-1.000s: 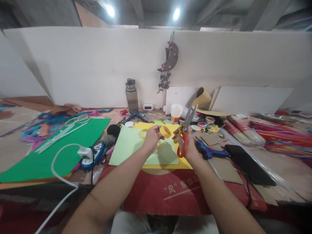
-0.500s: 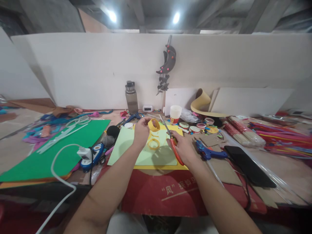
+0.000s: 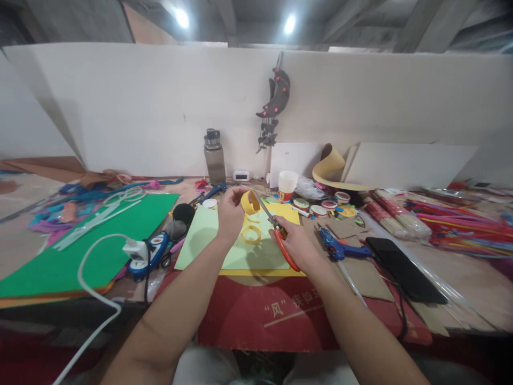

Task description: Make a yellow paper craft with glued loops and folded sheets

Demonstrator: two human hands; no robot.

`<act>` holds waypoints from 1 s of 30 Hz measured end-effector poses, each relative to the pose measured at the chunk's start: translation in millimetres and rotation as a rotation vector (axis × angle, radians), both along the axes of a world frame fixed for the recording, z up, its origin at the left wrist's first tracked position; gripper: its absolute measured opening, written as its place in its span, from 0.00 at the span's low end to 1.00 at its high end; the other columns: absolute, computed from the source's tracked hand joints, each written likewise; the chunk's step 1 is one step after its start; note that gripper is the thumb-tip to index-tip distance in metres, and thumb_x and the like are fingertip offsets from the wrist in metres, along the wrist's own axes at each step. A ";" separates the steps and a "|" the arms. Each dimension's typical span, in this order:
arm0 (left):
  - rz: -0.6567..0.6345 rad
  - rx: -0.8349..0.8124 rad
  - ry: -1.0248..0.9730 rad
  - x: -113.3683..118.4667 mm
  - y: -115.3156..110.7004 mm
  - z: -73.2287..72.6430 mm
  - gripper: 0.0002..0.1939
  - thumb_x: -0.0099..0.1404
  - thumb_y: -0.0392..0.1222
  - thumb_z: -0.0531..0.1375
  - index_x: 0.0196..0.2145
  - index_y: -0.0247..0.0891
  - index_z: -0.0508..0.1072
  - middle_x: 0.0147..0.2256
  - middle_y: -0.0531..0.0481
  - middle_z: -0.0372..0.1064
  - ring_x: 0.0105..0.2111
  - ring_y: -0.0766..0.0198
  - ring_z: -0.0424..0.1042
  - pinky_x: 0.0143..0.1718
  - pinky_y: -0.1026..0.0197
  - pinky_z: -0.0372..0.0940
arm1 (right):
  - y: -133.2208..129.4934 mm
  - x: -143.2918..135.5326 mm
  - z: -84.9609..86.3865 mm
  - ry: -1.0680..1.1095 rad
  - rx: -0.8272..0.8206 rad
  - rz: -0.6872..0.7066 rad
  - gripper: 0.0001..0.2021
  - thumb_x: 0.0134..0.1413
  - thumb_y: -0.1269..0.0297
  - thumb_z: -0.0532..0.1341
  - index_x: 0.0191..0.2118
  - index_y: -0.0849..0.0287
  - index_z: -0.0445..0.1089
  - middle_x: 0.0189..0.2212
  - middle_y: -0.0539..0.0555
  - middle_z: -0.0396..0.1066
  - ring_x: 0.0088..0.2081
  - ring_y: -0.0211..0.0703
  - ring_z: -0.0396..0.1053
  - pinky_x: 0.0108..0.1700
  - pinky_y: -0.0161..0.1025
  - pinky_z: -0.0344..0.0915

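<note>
Pinched in my left hand point(image 3: 231, 211) is a yellow ring point(image 3: 250, 202), held above the pale green sheet. My right hand point(image 3: 292, 238) is wrapped round the red handles of a pair of scissors point(image 3: 284, 248). The scissor blades point up and left, their tips at the ring's right edge; whether they touch it I cannot tell. A second yellow ring point(image 3: 251, 235) lies on the pale green sheet point(image 3: 204, 238), below the held one, with a small yellow strip near it. Under the green sheet is a yellow sheet point(image 3: 256, 272).
A blue glue gun point(image 3: 340, 248) and a black phone point(image 3: 404, 270) lie to the right. Left are green sheets point(image 3: 132, 230) and a blue power strip point(image 3: 150, 256) with a white cable. Behind stand a bottle point(image 3: 215, 160), a paper cup point(image 3: 287, 187) and several small tubs.
The scissors have come up and left, so their blade tips now reach the yellow ring. My left hand still holds the ring, which has turned slightly. The whole view has shifted a little.
</note>
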State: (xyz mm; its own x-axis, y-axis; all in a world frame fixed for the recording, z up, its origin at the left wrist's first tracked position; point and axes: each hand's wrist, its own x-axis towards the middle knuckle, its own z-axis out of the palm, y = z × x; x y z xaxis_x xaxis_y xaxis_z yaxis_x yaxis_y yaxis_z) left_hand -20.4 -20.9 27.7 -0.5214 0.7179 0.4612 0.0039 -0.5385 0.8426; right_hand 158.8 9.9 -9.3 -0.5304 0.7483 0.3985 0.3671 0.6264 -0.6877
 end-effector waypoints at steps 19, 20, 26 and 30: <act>-0.254 -0.235 -0.199 26.2 9.4 -22.1 0.14 0.44 0.40 0.71 0.29 0.35 0.74 0.27 0.53 0.71 0.26 0.70 0.66 0.28 0.67 0.61 | -9.0 -12.1 10.5 0.782 -0.682 0.012 0.25 0.45 0.47 0.68 0.45 0.53 0.65 0.29 0.48 0.71 0.28 0.36 0.69 0.27 0.32 0.65; -0.262 -0.235 -0.211 25.4 9.7 -22.5 0.15 0.43 0.40 0.71 0.29 0.35 0.74 0.28 0.53 0.71 0.26 0.70 0.66 0.28 0.67 0.61 | -8.5 -12.0 10.1 0.790 -0.694 0.006 0.24 0.46 0.46 0.67 0.45 0.54 0.65 0.29 0.48 0.71 0.28 0.36 0.69 0.28 0.32 0.65; -0.390 -0.267 -0.093 25.6 11.2 -28.5 0.14 0.45 0.42 0.72 0.29 0.34 0.76 0.28 0.50 0.73 0.26 0.68 0.68 0.28 0.65 0.63 | -2.9 -9.9 4.1 0.785 -0.639 0.053 0.26 0.37 0.57 0.73 0.44 0.54 0.66 0.26 0.44 0.68 0.23 0.33 0.65 0.25 0.31 0.63; -0.437 -0.260 -0.079 27.6 12.1 -31.1 0.18 0.47 0.43 0.72 0.35 0.35 0.76 0.30 0.50 0.73 0.27 0.68 0.68 0.29 0.65 0.63 | 1.3 -10.9 0.6 0.839 -0.692 0.050 0.26 0.36 0.59 0.72 0.44 0.54 0.65 0.28 0.45 0.71 0.23 0.34 0.67 0.24 0.31 0.63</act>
State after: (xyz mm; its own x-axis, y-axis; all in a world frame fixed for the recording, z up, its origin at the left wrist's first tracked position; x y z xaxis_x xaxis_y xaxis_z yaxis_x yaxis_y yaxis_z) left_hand 7.3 -8.8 -3.4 -0.1727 0.9623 0.2101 -0.2443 -0.2485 0.9373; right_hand 147.9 11.2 -8.7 -0.3221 0.9350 0.1484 -0.3989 0.0081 -0.9169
